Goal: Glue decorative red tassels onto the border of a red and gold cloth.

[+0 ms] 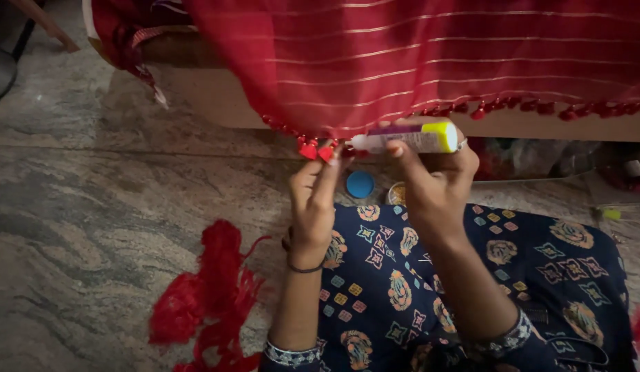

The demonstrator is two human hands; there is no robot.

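A red cloth (416,62) with thin pale stripes hangs down from above, its lower edge trimmed with small red tassels. My left hand (311,207) pinches one red tassel (318,150) at the cloth's edge between its fingertips. My right hand (433,182) grips a white glue tube (409,140) with a yellow-green end, held sideways with its tip pointing left at the tassels. Both arms reach forward over my lap, which is covered in dark blue patterned fabric (485,275).
A heap of loose red thread (209,289) lies on the marbled stone floor (92,207) at my left. A blue cap (360,184) and a small round container (397,193) sit on the floor between my hands. A wooden board (209,96) runs behind the cloth.
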